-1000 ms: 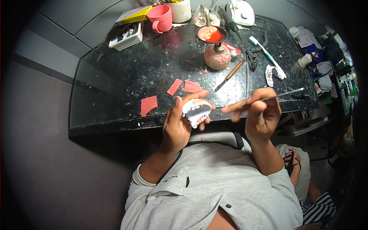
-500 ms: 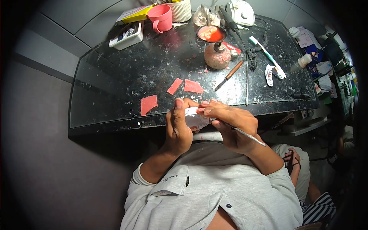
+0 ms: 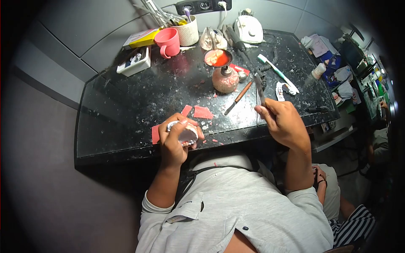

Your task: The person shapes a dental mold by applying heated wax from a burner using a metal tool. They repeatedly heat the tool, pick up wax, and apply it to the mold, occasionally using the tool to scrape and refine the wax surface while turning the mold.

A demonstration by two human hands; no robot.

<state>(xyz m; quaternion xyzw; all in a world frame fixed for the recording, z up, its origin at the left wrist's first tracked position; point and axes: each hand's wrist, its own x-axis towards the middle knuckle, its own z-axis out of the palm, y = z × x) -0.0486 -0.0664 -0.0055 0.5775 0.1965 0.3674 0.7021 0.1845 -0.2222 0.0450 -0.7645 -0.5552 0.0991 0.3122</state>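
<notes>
My left hand point(image 3: 172, 141) is wrapped round a white plaster dental cast point(image 3: 189, 135) with pinkish teeth and pink wax along its edge, just above the bench's front edge. Its fingers hide part of the cast. Off to the right, my right hand point(image 3: 283, 122) grips a slim metal wax carver point(image 3: 260, 89) between thumb and fingers, its far end pointing up and away from me. The two hands are well apart. Pink wax sheet pieces point(image 3: 203, 112) lie just beyond my left hand.
On the black bench point(image 3: 114, 114) stand a spirit burner point(image 3: 225, 79) with a pan of red wax point(image 3: 219, 58) above it, a pink mug point(image 3: 167, 42) and a white tray point(image 3: 135, 63). A wood-handled wax knife point(image 3: 239, 98), toothbrush point(image 3: 278, 74) and another cast point(image 3: 283, 90) lie rightward. Another person's hand point(image 3: 320, 175) is at right.
My right hand has moved away from the cast to the right, carrying the carver, now pointing upward. My left hand has shifted left with the cast and turned it. The view has tilted up.
</notes>
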